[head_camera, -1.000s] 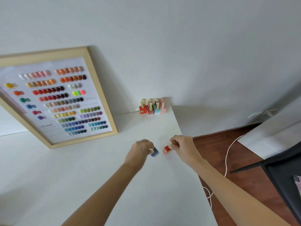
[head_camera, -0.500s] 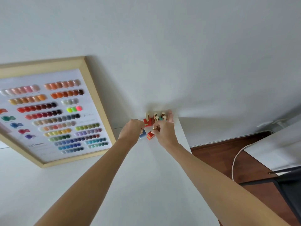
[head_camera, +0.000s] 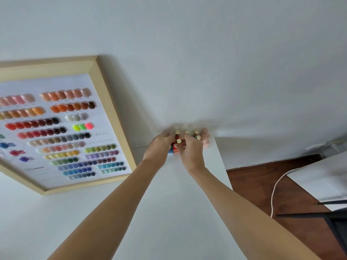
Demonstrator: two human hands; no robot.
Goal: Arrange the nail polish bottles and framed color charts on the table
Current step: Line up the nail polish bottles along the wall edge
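Note:
A cluster of nail polish bottles [head_camera: 196, 133] with cream caps stands at the far right corner of the white table [head_camera: 169, 212], against the wall. A pink bottle [head_camera: 206, 140] is at its right end. My left hand [head_camera: 158, 149] is closed on a blue bottle [head_camera: 170, 152] at the cluster's front left. My right hand [head_camera: 190, 152] grips a red bottle [head_camera: 176, 147] right beside it. A wooden-framed color chart [head_camera: 56, 128] with rows of nail swatches leans against the wall on the left.
The table's right edge [head_camera: 223, 166] drops to a brown wooden floor [head_camera: 262, 184]. A white cable [head_camera: 275, 192] trails across the floor. A second white surface [head_camera: 323, 175] and a dark chair [head_camera: 336, 222] stand at the right.
Both hands have carried the blue and red bottles from the table's middle to the far corner, and now hold them against the front of the cluster.

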